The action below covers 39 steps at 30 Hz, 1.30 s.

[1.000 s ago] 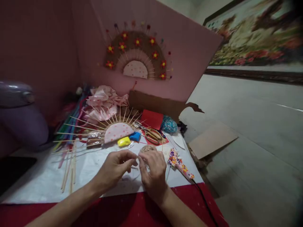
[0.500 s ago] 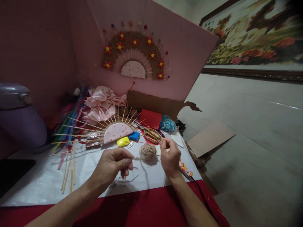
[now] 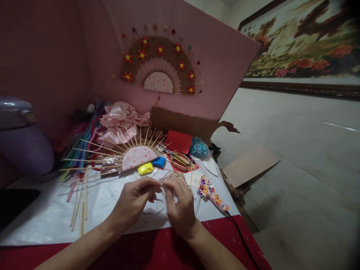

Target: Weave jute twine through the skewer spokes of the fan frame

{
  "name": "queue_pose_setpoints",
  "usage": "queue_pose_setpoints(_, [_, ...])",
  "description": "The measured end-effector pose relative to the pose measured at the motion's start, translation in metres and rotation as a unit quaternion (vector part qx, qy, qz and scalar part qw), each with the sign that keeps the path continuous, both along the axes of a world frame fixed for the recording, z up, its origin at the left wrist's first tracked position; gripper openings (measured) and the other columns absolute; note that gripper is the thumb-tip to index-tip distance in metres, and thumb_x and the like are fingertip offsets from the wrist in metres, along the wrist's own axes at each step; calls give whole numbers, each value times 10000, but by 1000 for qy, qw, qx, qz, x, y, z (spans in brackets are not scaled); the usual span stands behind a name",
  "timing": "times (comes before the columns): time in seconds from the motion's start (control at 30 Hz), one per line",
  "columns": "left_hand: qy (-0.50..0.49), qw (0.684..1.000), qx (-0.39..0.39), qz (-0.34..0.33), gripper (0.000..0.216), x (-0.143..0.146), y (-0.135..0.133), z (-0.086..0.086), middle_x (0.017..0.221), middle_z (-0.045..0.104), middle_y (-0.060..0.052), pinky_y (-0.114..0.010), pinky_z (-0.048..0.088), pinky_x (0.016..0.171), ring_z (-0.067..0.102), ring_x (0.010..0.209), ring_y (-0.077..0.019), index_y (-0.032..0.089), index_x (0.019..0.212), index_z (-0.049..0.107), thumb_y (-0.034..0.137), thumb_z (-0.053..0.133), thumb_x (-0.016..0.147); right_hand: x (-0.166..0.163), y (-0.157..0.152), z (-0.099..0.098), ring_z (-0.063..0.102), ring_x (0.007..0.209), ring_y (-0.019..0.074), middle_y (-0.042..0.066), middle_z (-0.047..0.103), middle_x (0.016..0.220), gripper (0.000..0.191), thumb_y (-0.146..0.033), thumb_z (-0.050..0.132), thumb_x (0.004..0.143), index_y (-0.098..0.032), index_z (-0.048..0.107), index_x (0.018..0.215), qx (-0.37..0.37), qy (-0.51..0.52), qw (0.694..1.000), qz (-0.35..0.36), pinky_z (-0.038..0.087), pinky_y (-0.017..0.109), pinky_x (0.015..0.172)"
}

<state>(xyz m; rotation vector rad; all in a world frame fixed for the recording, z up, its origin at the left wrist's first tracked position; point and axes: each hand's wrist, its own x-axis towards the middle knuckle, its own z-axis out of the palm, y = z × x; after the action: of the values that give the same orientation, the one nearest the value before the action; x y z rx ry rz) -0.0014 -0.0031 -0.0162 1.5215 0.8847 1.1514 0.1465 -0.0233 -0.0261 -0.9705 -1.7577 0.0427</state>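
My left hand (image 3: pixel 135 200) and my right hand (image 3: pixel 180 204) meet over the white sheet (image 3: pixel 50 213), fingertips pinched together on a thin strand of jute twine. The twine ball (image 3: pixel 172 175) lies just behind my right hand, mostly hidden by it. Beyond it sits a half-round pink dotted card with wooden skewers fanned out from it (image 3: pixel 137 156). A yellow block (image 3: pixel 145 169) and a blue block (image 3: pixel 159 162) lie beside that fan.
Scissors (image 3: pixel 180 161) rest on red paper, with a blue yarn ball (image 3: pixel 198 147) behind. A dotted glue gun (image 3: pixel 212 193) with a black cord lies right of my hands. Loose skewers (image 3: pixel 81 202) lie at left. A finished fan (image 3: pixel 160 63) hangs on the pink board.
My right hand had drawn away to the right beyond the twine ball; it has come back to meet my left hand in front of the ball, covering most of it.
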Motion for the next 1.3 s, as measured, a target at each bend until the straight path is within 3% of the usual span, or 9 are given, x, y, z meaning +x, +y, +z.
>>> queue_pose_setpoints(0.13, [25, 997, -65, -35, 189, -1, 1, 9, 613, 596, -1, -221, 410, 466, 497, 483, -95, 130, 778, 645, 308, 585, 766, 1, -1, -1, 524, 811, 182, 67, 604, 825, 182, -41, 467, 849, -154, 574, 944, 23, -21, 999, 22, 453, 346, 732])
queue_pose_setpoints(0.33, [109, 990, -83, -27, 188, -2, 6, 10, 510, 534, 28, -197, 318, 417, 411, 430, -81, 120, 752, 659, 283, 567, 742, 2, 3, -8, 518, 791, 191, 70, 612, 817, 210, -40, 440, 848, -149, 576, 966, 30, -69, 997, 23, 451, 357, 713])
queue_pose_setpoints(0.47, [132, 989, -55, -40, 205, -2, 6, 6, 501, 526, 20, -207, 342, 463, 446, 483, -105, 127, 718, 674, 280, 543, 755, 3, 5, -10, 522, 787, 193, 71, 601, 803, 190, -67, 435, 854, -152, 588, 929, 22, -93, 995, 10, 453, 357, 707])
queue_pose_setpoints(0.7, [140, 990, 26, 7, 183, -4, 5, -4, 530, 571, 7, -203, 338, 474, 460, 492, -119, 161, 709, 698, 268, 556, 753, 4, 3, -5, 536, 807, 196, 83, 621, 822, 174, -100, 477, 854, -148, 605, 961, 24, -123, 992, -19, 460, 343, 700])
queue_pose_setpoints(0.93, [212, 967, 142, 11, 173, -3, 1, -1, 571, 616, -14, -221, 357, 537, 501, 529, -130, 165, 709, 690, 191, 528, 764, -1, 1, -3, 505, 728, 199, 66, 587, 720, 152, -122, 458, 838, -150, 605, 810, 17, -176, 983, -58, 431, 326, 635])
queue_pose_setpoints(1.1, [189, 971, 144, 6, 166, 1, 0, 7, 565, 602, -10, -231, 353, 533, 482, 523, -127, 160, 701, 677, 195, 531, 771, -1, 4, -4, 486, 674, 201, 65, 566, 653, 136, -99, 470, 804, -146, 573, 729, 77, -198, 971, -106, 427, 336, 612])
queue_pose_setpoints(1.3, [131, 988, 87, -2, 153, 5, -1, 15, 514, 514, 16, -219, 317, 480, 415, 497, -111, 154, 679, 672, 214, 554, 757, 4, 11, -4, 536, 714, 178, 44, 589, 697, 117, -114, 471, 809, -164, 571, 776, 66, -135, 984, -92, 447, 320, 663])
